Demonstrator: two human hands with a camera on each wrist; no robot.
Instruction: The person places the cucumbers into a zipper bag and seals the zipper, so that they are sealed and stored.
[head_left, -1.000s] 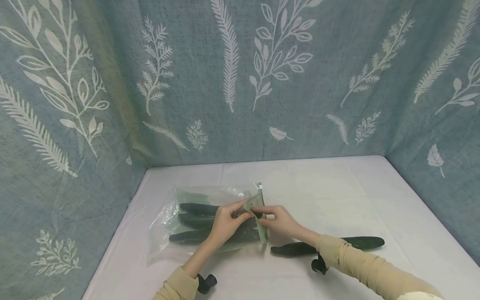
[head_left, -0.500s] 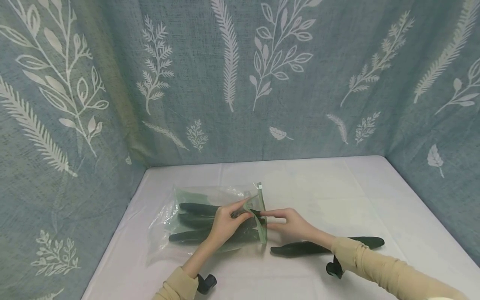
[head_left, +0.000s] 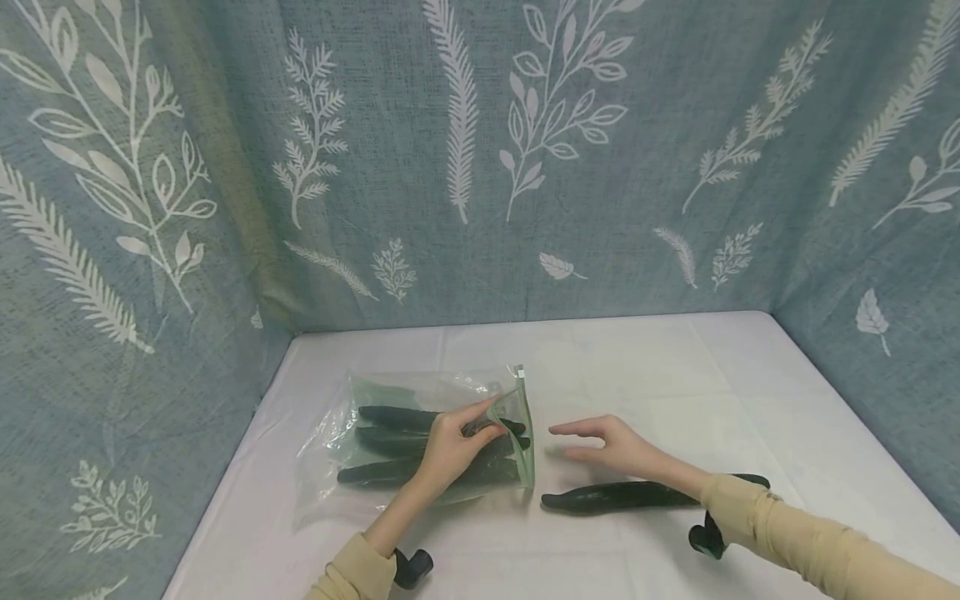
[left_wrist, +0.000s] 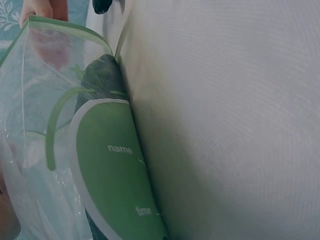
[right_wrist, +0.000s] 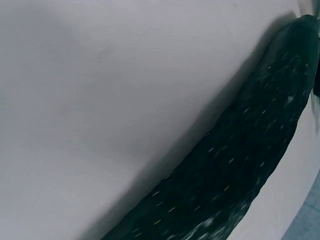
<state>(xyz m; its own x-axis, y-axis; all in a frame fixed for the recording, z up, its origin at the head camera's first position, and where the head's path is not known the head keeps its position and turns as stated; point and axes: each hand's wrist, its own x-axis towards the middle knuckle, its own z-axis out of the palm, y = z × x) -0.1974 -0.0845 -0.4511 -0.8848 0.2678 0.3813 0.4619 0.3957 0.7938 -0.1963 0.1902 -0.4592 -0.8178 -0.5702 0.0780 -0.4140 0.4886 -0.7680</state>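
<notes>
My left hand pinches the upper lip of a clear zip bag at its green-edged mouth, which gapes to the right. Inside lie several dark green cucumbers, side by side; their middles are partly hidden by the hand. In the left wrist view, the bag's green label reads "name" and "time". Off the bag's mouth, my right hand hovers with fingers extended and nothing in them. Just below it, one loose cucumber lies on the cloth, partly covered by the forearm. The right wrist view shows this cucumber close up.
A white cloth covers the table. Blue-green leaf-patterned curtains stand behind it and at both sides. Black wrist-worn devices hang under both forearms.
My right hand has drawn back to the right, out of the bag's mouth, leaving the cucumber ends inside it. The left hand and bag stay where they were.
</notes>
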